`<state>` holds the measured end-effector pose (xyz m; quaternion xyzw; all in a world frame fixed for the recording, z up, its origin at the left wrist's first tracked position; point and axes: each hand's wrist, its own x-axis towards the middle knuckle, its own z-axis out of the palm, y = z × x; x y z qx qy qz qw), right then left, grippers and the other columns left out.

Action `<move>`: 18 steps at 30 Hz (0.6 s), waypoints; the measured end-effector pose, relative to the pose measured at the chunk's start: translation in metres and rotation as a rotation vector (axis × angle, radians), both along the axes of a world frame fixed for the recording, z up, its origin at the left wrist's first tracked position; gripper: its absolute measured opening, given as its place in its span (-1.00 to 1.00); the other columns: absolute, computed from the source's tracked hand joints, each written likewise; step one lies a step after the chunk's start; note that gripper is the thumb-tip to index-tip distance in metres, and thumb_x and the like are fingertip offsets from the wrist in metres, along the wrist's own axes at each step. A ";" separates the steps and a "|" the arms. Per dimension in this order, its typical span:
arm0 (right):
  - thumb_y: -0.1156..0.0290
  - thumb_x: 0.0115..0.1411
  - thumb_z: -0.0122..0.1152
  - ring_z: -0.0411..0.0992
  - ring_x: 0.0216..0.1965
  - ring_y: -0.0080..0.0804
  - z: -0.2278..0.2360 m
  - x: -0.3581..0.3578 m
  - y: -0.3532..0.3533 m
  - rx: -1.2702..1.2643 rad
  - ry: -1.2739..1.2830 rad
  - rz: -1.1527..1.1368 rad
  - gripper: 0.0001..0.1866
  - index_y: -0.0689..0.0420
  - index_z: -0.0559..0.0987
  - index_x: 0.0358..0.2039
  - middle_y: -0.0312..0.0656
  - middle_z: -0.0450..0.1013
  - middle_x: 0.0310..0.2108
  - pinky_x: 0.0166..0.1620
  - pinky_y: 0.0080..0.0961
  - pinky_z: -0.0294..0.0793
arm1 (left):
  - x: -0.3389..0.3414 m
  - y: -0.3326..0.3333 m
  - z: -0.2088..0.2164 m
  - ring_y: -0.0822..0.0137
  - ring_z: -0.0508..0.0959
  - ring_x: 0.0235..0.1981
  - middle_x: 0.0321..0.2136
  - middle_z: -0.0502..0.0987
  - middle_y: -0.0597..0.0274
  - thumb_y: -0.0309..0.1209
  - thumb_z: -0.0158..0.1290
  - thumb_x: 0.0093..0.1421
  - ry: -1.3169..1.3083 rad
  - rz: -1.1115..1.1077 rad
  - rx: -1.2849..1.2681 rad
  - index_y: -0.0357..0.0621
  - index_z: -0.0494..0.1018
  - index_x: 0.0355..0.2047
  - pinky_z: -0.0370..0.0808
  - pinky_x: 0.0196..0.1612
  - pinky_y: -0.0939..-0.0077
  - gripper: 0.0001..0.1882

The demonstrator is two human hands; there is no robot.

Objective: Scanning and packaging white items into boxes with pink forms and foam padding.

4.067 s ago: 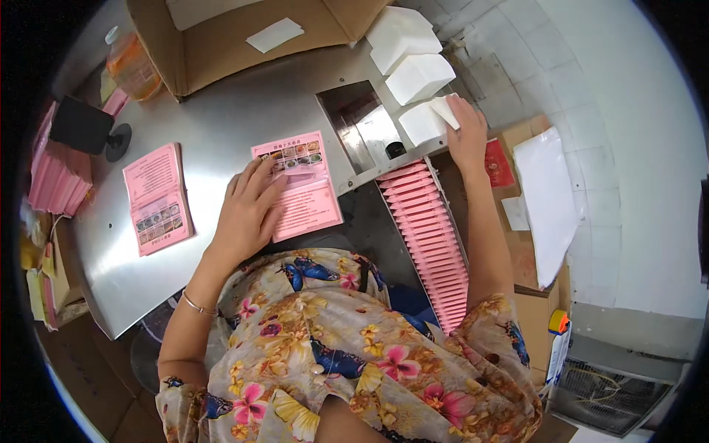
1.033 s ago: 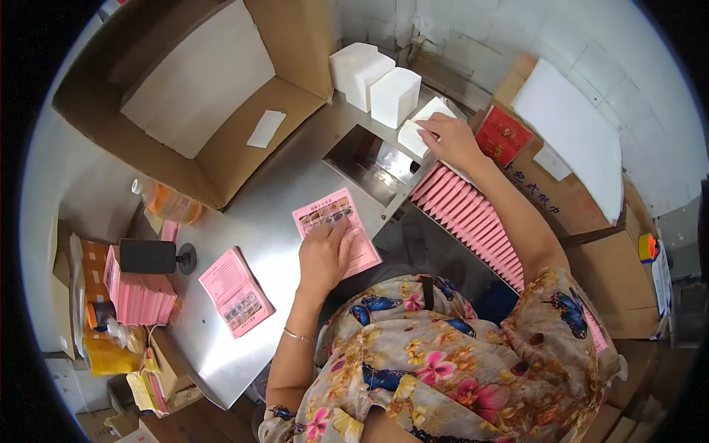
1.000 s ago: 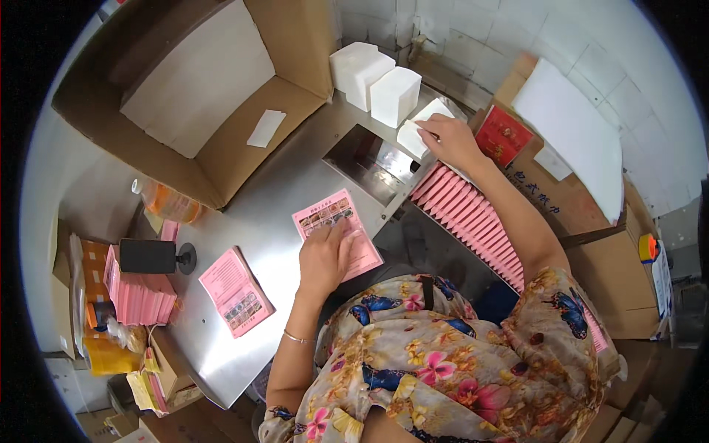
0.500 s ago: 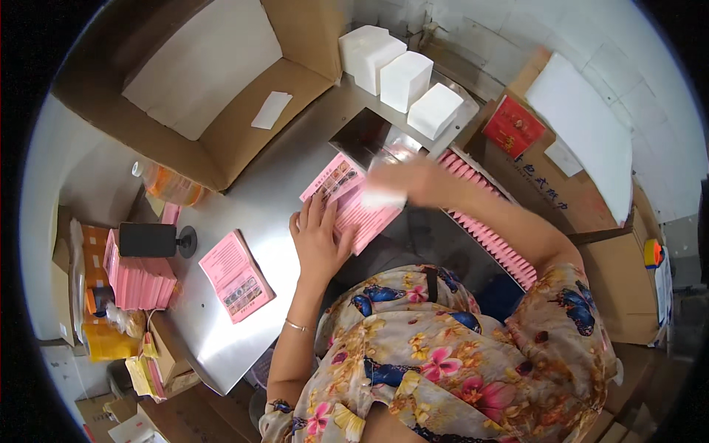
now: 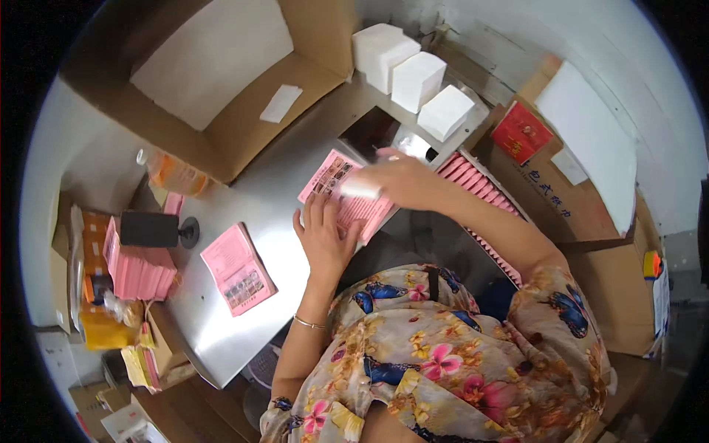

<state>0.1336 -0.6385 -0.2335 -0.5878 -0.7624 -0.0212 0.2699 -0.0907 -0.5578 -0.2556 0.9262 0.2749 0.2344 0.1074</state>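
My left hand [image 5: 323, 230] rests with spread fingers on a pink printed paper packet [image 5: 371, 219], which lies tilted near the table edge in front of me. Over the packet's upper right part, my right hand [image 5: 410, 181] is closed on a small white piece of folded paper [image 5: 360, 187]. Motion blurs that paper, and its exact kind is hard to make out. To the left on the metal table [image 5: 284, 173] lies a separate stack of pink printed packets [image 5: 238, 269].
White folded-paper stacks [image 5: 445, 112] stand at the back right. A long row of pink packets [image 5: 473, 184] fills a tray under my right forearm. An open cardboard box [image 5: 255, 144] occupies the back left. A dark stand [image 5: 150, 229], pink bundles [image 5: 140, 273] and a bottle [image 5: 173, 173] are farther left.
My right hand has moved left over the pink packet with the white paper. My left hand stays spread on the packet. The whole view has shifted slightly.
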 end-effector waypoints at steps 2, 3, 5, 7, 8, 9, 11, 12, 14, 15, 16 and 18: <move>0.53 0.01 0.22 0.54 0.00 -0.32 0.019 0.012 -0.013 0.171 0.062 -0.088 -0.45 0.09 0.55 0.10 -0.21 0.54 0.06 0.22 -0.14 0.35 | -0.011 -0.004 0.003 -0.04 0.28 0.27 0.19 0.35 -0.01 -0.12 0.24 0.09 -0.002 0.025 -0.001 -0.15 0.35 0.19 0.10 0.27 -0.16 -0.30; 0.53 0.02 0.22 0.56 -0.02 -0.28 0.026 0.017 -0.018 0.289 0.104 -0.145 -0.46 0.10 0.55 0.10 -0.20 0.55 0.04 0.18 -0.15 0.39 | -0.012 -0.004 0.001 -0.01 0.29 0.28 0.19 0.36 0.01 -0.15 0.23 0.11 -0.016 0.014 0.003 -0.14 0.40 0.16 0.08 0.29 -0.13 -0.36; 0.41 0.21 0.13 0.47 0.13 -0.39 0.034 0.016 -0.021 0.289 0.166 -0.184 -0.58 0.01 0.57 0.10 -0.28 0.49 0.14 0.23 -0.17 0.31 | -0.015 0.000 0.000 -0.10 0.28 0.26 0.19 0.34 -0.03 -0.17 0.22 0.12 -0.003 -0.008 0.062 -0.21 0.35 0.17 0.11 0.24 -0.23 -0.35; 0.42 0.20 0.15 0.49 0.11 -0.38 0.034 0.002 -0.014 0.401 -0.015 0.044 -0.59 0.01 0.58 0.09 -0.28 0.51 0.12 0.23 -0.12 0.32 | -0.014 0.002 -0.001 -0.12 0.27 0.26 0.23 0.31 -0.06 -0.17 0.20 0.14 0.059 0.039 0.092 -0.20 0.33 0.19 0.12 0.23 -0.24 -0.34; 0.41 0.20 0.15 0.50 0.09 -0.38 0.017 -0.011 -0.005 0.346 0.002 0.174 -0.62 0.00 0.60 0.06 -0.26 0.54 0.07 0.22 -0.08 0.32 | -0.014 0.002 -0.001 -0.12 0.27 0.26 0.23 0.31 -0.06 -0.17 0.20 0.14 0.062 0.039 0.094 -0.20 0.33 0.19 0.12 0.23 -0.24 -0.34; 0.45 0.11 0.14 0.42 0.18 -0.39 -0.005 -0.023 0.000 0.235 -0.112 0.263 -0.58 0.02 0.60 0.03 -0.25 0.53 0.04 0.32 0.06 0.17 | -0.012 0.004 0.001 -0.12 0.26 0.27 0.25 0.29 -0.07 -0.15 0.18 0.14 0.090 0.025 0.070 -0.19 0.30 0.23 0.12 0.23 -0.25 -0.31; 0.43 0.12 0.12 0.39 0.18 -0.33 -0.028 -0.033 0.013 0.138 -0.062 0.253 -0.59 0.03 0.59 0.02 -0.21 0.52 0.01 0.35 0.15 0.08 | -0.008 0.007 0.004 -0.12 0.26 0.27 0.27 0.26 -0.09 -0.13 0.17 0.15 0.111 0.007 0.053 -0.18 0.27 0.26 0.12 0.23 -0.25 -0.28; 0.43 0.12 0.12 0.39 0.18 -0.33 -0.031 -0.036 0.026 0.139 -0.066 0.250 -0.59 0.03 0.59 0.02 -0.21 0.52 0.01 0.35 0.15 0.08 | -0.006 0.006 0.001 -0.12 0.26 0.27 0.28 0.25 -0.10 -0.11 0.17 0.14 0.067 0.014 0.059 -0.17 0.22 0.30 0.12 0.24 -0.25 -0.23; 0.39 0.12 0.12 0.38 0.15 -0.22 -0.035 -0.042 0.057 -0.012 -0.265 0.024 -0.61 0.05 0.59 0.00 -0.15 0.49 0.02 0.37 0.26 -0.05 | 0.000 0.002 0.007 -0.09 0.26 0.28 0.31 0.21 -0.11 -0.11 0.20 0.13 -0.044 0.040 -0.026 -0.10 0.10 0.38 0.11 0.25 -0.23 -0.12; 0.39 0.12 0.12 0.38 0.15 -0.22 -0.032 -0.050 0.066 -0.008 -0.267 0.022 -0.61 0.05 0.59 0.00 -0.15 0.49 0.02 0.37 0.26 -0.05 | 0.000 0.000 0.009 -0.09 0.26 0.28 0.31 0.21 -0.11 -0.11 0.20 0.13 -0.046 0.038 -0.022 -0.10 0.10 0.38 0.11 0.25 -0.23 -0.12; 0.31 0.05 0.19 0.38 0.14 -0.17 -0.029 -0.057 0.079 -0.098 -0.270 0.023 -0.61 0.04 0.63 -0.07 -0.10 0.50 -0.02 0.36 0.29 -0.07 | 0.001 0.003 0.011 -0.07 0.26 0.29 0.30 0.21 -0.10 -0.11 0.21 0.13 -0.015 0.065 0.018 -0.08 0.09 0.39 0.11 0.26 -0.22 -0.11; 0.25 0.02 0.22 0.38 0.13 -0.11 -0.055 -0.046 0.095 -0.138 -0.353 0.049 -0.69 0.03 0.66 -0.21 -0.07 0.51 -0.05 0.33 0.40 -0.09 | 0.006 0.005 0.017 -0.06 0.25 0.30 0.30 0.22 -0.10 -0.17 0.24 0.11 -0.023 0.050 0.077 -0.03 0.11 0.39 0.12 0.27 -0.14 -0.12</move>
